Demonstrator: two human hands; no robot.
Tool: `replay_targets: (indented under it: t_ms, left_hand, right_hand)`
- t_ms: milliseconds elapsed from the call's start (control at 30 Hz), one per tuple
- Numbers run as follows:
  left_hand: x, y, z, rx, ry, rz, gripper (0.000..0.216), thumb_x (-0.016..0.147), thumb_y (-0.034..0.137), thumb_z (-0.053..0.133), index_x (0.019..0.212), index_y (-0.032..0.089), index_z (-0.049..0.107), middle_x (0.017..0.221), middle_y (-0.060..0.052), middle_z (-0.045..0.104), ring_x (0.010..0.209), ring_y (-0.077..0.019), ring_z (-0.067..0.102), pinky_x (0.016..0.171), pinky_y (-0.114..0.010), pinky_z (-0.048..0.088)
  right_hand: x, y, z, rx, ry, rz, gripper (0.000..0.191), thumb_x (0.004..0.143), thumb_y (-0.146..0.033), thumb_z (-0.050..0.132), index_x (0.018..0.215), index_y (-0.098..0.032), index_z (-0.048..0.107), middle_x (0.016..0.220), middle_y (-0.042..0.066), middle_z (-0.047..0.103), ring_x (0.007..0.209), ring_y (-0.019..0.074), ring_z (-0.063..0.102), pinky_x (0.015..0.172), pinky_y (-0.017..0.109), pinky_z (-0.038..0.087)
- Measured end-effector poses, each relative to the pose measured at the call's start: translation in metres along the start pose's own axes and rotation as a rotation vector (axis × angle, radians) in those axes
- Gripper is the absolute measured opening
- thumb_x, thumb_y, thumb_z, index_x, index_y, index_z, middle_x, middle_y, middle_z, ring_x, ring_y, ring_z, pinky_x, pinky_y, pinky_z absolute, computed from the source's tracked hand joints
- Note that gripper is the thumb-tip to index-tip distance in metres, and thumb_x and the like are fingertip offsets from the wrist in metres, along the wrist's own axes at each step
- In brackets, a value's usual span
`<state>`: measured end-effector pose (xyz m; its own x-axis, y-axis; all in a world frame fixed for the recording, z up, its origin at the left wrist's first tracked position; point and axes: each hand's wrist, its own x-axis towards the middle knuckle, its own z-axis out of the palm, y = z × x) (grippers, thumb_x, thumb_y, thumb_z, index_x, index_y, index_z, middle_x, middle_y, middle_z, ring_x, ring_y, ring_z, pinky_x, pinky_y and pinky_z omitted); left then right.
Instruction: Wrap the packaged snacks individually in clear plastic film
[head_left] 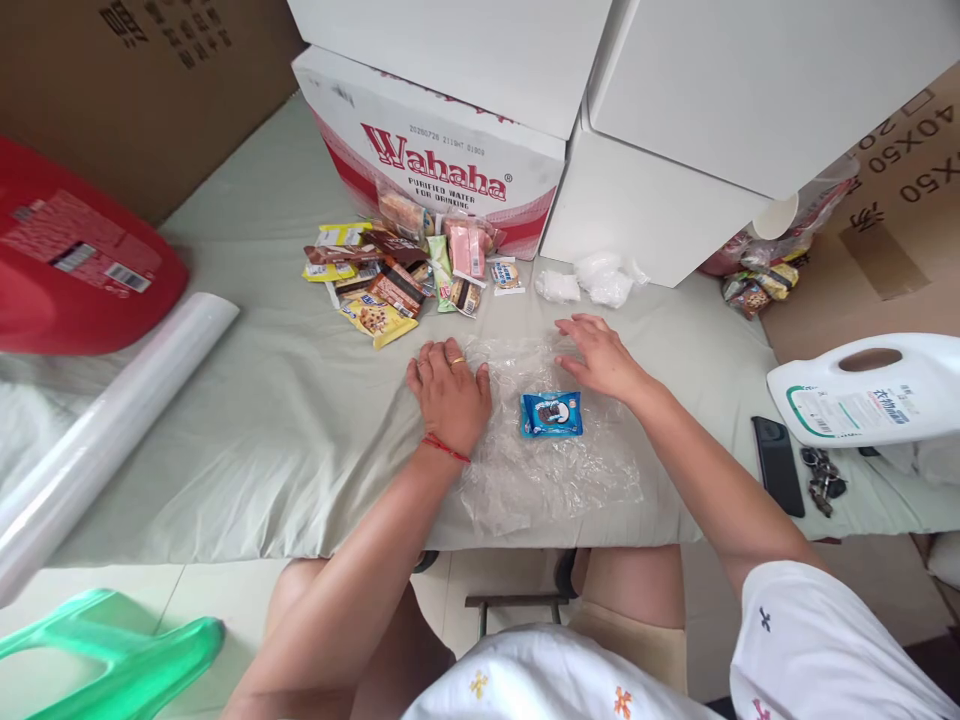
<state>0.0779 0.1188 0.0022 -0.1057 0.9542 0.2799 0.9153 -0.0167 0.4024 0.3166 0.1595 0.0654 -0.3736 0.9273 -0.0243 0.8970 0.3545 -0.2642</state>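
Note:
A blue snack packet with a dark cookie pictured on it (552,414) lies on a sheet of clear plastic film (525,490) spread over the cloth-covered table. My left hand (452,398) rests palm down at the film's left edge, fingers stretched out, with a ring and a red wrist string. To the right of the packet, my right hand (600,357) is over the film's upper right part, fingers apart and holding nothing. Neither hand touches the packet. Beyond my left hand is a pile of wrapped snacks (397,285), with a small wrapped biscuit (506,276) beside it.
Crumpled clear plastic (604,280) lies before white boxes (660,190) and a Wahaha carton (442,150). At left are a plastic roll (112,430) and red container (82,250); at right, a phone (778,466), keys (823,478) and white detergent bottle (870,400).

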Motion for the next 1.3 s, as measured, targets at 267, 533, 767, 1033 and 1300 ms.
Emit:
replay_targets:
  t_ms: [267,533,767,1033,1300]
  left_hand:
    - [0.014,-0.008,-0.001,-0.243,-0.102,-0.108,0.016,0.081,0.025,0.060,0.095,0.018,0.067,0.119,-0.016,0.062,0.121,-0.0363,0.053,0.104,-0.054,0.045]
    - [0.015,-0.023,-0.013,-0.716,-0.083,0.007,0.007,0.074,0.017,0.051,0.072,0.024,0.051,0.101,-0.007,0.071,0.119,-0.0213,0.060,0.111,-0.041,0.045]
    - [0.001,-0.038,-0.034,-0.749,-0.314,0.465,0.017,0.070,0.006,0.048,0.066,0.022,0.052,0.092,-0.004,0.073,0.107,-0.0208,0.061,0.098,-0.040,0.045]
    - [0.006,-0.041,-0.043,-0.492,-0.630,0.619,0.024,0.087,0.019,0.049,0.063,0.018,0.050,0.083,-0.003,0.069,0.087,-0.0209,0.055,0.082,-0.040,0.034]
    - [-0.004,-0.021,-0.042,-0.351,-0.475,0.681,0.007,0.079,0.020,0.065,0.072,0.017,0.065,0.100,-0.007,0.065,0.093,-0.0230,0.051,0.079,-0.038,0.033]
  right_hand:
    - [0.020,0.011,0.005,0.101,-0.079,0.056,0.010,0.083,-0.017,0.064,0.089,-0.018,0.072,0.085,0.007,0.068,0.095,0.0265,0.060,0.088,0.036,0.047]
    - [-0.051,-0.021,-0.026,0.110,0.014,-0.167,0.018,0.098,-0.021,0.048,0.097,-0.022,0.066,0.104,0.007,0.062,0.081,0.0173,0.059,0.070,0.029,0.045]
    - [-0.087,-0.012,0.003,0.009,0.079,-0.434,0.032,0.098,-0.008,0.042,0.103,-0.023,0.069,0.094,0.006,0.062,0.081,0.0185,0.053,0.073,0.032,0.042]
    - [-0.103,-0.013,0.014,0.123,0.023,-0.521,0.031,0.090,-0.007,0.051,0.112,-0.021,0.068,0.107,0.011,0.065,0.092,0.0226,0.054,0.082,0.040,0.046]
    - [-0.112,-0.014,0.022,0.182,0.027,-0.449,0.020,0.099,-0.022,0.055,0.115,-0.022,0.067,0.120,0.013,0.066,0.111,0.0260,0.059,0.095,0.047,0.049]
